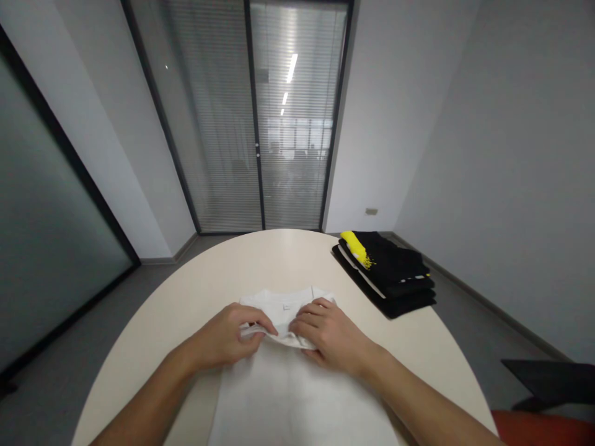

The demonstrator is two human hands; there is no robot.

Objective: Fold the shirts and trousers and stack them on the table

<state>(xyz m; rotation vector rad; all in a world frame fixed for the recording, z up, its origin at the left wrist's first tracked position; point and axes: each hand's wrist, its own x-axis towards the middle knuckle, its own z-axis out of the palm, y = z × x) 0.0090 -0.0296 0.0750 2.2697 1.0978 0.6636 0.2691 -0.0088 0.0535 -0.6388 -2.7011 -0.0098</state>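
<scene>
A white T-shirt (288,396) lies flat on the round cream table (204,279), collar end away from me, with a small label showing at the neck. My left hand (232,337) is closed, pinching a fold of the white cloth just below the collar. My right hand (328,334) rests beside it with fingers curled, gripping the same folded edge. The two hands almost touch over the middle of the shirt.
A stack of folded black garments (388,272), one with a yellow patch, sits at the table's far right edge. Behind the table are glass doors with blinds (260,124). A dark chair part and red seat (548,396) show at lower right.
</scene>
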